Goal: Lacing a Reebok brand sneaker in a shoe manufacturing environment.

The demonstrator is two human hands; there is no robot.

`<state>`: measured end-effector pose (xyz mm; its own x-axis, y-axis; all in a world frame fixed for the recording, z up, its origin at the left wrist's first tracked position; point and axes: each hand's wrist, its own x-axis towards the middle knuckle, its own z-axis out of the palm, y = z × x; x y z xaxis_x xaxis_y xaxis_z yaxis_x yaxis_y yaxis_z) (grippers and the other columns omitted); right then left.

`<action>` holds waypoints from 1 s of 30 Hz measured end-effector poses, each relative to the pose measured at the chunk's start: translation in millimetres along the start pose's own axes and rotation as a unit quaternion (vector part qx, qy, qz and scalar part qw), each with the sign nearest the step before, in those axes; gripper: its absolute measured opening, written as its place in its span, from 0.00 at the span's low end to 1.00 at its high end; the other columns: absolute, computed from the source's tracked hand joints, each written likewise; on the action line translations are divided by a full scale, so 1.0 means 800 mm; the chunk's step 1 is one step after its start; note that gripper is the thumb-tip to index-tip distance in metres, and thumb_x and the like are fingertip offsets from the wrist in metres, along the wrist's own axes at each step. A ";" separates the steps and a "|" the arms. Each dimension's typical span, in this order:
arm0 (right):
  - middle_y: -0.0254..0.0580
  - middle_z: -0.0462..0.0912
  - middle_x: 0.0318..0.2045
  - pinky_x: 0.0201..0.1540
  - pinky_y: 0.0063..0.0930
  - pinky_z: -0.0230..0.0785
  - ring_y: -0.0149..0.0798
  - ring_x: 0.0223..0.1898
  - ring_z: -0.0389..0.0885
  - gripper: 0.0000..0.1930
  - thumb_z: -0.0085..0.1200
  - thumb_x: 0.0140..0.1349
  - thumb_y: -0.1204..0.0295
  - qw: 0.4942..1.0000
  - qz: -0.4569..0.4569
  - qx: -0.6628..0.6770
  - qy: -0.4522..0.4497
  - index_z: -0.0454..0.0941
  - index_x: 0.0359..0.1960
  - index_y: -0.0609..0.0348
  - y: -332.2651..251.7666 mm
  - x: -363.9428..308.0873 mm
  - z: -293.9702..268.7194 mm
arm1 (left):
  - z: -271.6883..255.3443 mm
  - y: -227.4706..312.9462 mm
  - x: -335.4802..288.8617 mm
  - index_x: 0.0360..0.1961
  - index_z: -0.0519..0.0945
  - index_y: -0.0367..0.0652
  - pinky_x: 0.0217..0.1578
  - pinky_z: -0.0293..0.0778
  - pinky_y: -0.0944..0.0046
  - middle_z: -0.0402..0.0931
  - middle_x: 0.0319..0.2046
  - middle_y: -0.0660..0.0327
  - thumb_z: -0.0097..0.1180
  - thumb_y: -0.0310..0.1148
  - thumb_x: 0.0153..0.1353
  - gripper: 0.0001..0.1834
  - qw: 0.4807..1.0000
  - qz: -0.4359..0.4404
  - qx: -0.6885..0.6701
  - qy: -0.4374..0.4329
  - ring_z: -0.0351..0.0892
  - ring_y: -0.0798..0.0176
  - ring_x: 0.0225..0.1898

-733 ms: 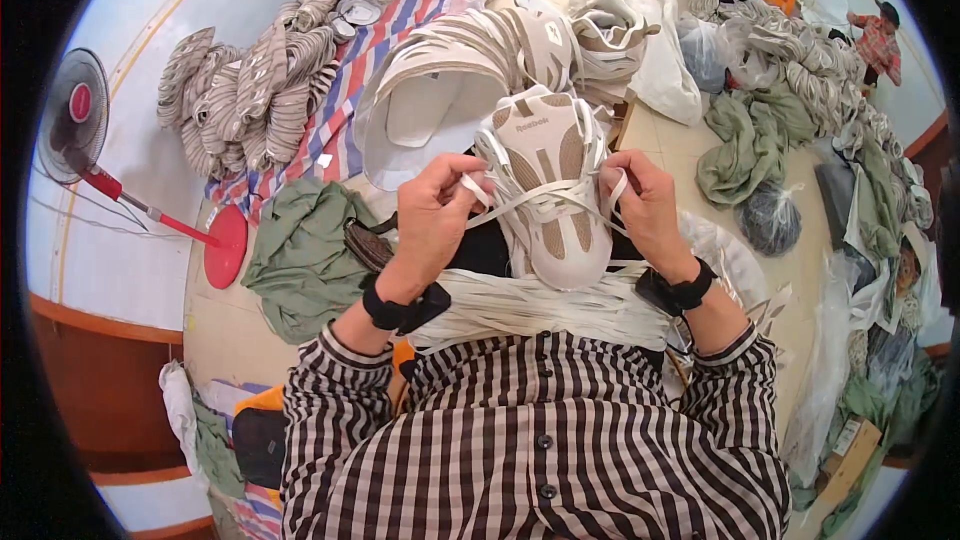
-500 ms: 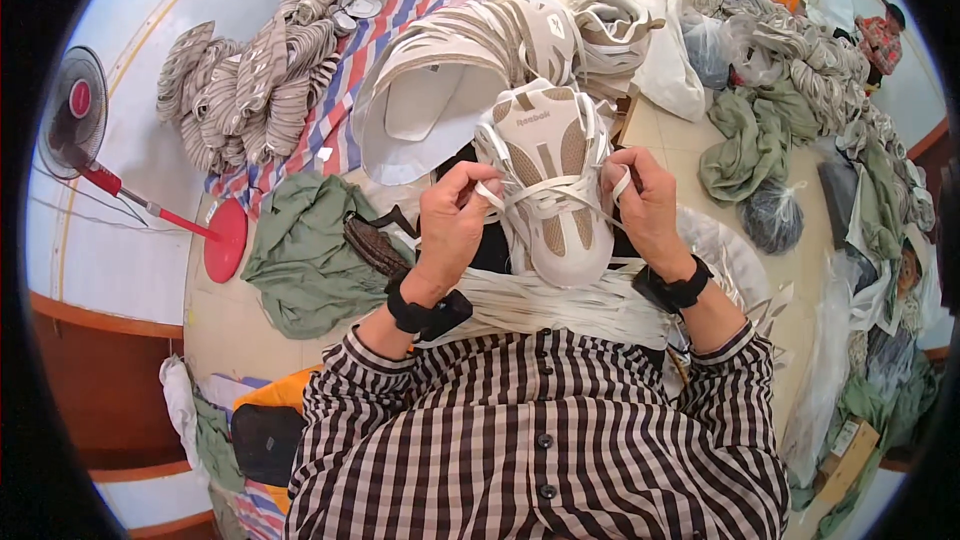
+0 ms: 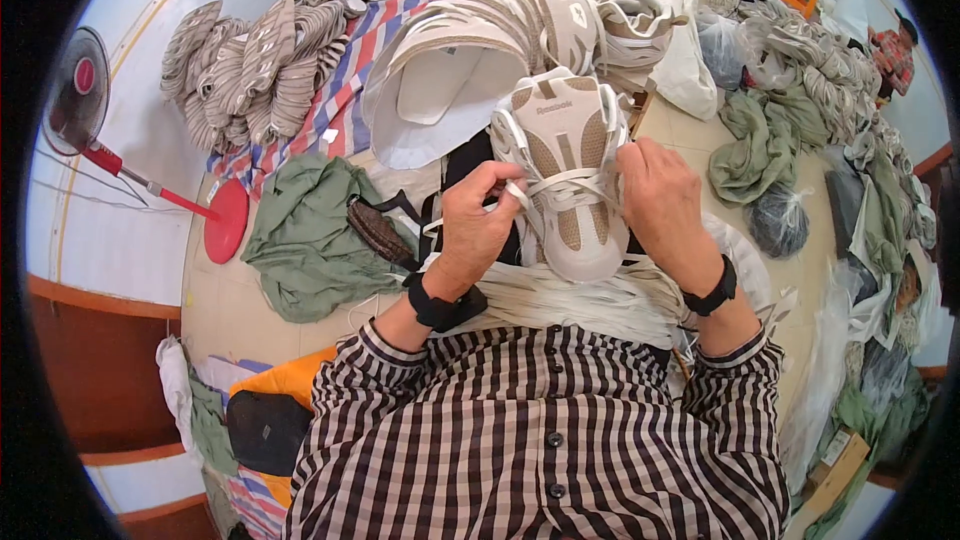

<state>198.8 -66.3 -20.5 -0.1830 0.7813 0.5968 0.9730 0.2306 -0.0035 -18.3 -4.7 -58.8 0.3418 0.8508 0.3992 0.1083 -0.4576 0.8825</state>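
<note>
A beige and white sneaker upper [image 3: 560, 125] is in front of me, toe toward my body and tongue pointing away. A flat white shoelace [image 3: 565, 183] crosses over its lower eyelets. At the left edge of the upper, my left hand [image 3: 480, 218] is closed, pinching a lace end between thumb and forefinger. My right hand [image 3: 664, 202] has its fingertips together at the right eyelet edge, back of the hand up; what they pinch is hidden. Below the toe, a bundle of loose white laces [image 3: 540, 298] lies across my lap.
Just beyond stands a nested row of similar uppers [image 3: 470, 25]. A heap of uppers [image 3: 255, 70] lies on a striped sheet [image 3: 365, 35] at left, near a red floor fan [image 3: 225, 220]. Green cloth [image 3: 310, 240] lies left, plastic bags [image 3: 778, 220] right. Other people sit farther back.
My right hand has turned over and moved up against the eyelet edge; the lace loop seen in it before no longer shows. The left hand keeps its lace. The whole view has shifted slightly.
</note>
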 end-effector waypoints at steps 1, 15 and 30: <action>0.43 0.72 0.27 0.31 0.38 0.69 0.47 0.29 0.76 0.08 0.53 0.50 0.78 1.000 -0.003 0.003 -0.001 0.68 0.31 0.57 -0.001 0.002 -0.001 | 0.001 -0.001 0.000 0.38 0.79 0.36 0.34 0.71 0.76 0.78 0.30 0.68 0.56 0.24 0.62 0.04 1.000 -0.003 0.002 0.004 0.73 0.78 0.31; 0.54 0.77 0.30 0.35 0.43 0.69 0.59 0.33 0.76 0.09 0.43 0.52 0.85 0.957 0.137 0.251 -0.050 0.70 0.34 0.62 0.009 0.010 0.001 | -0.003 0.003 0.001 0.36 0.79 0.35 0.32 0.73 0.71 0.79 0.27 0.59 0.52 0.17 0.52 0.10 0.996 0.047 0.069 -0.003 0.76 0.70 0.27; 0.54 0.78 0.29 0.33 0.45 0.68 0.58 0.32 0.76 0.08 0.44 0.53 0.84 0.975 0.081 0.205 -0.035 0.69 0.34 0.63 0.009 0.011 0.006 | 0.002 0.017 0.033 0.41 0.73 0.41 0.29 0.70 0.67 0.75 0.25 0.57 0.54 0.21 0.53 0.13 0.967 0.155 0.190 -0.074 0.74 0.64 0.24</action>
<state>203.3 -55.0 -18.6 -0.0554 0.8606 0.5062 0.8544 0.3032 -0.4220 -5.9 11.0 -36.4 0.5399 0.6245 0.5644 0.3047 -0.7700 0.5606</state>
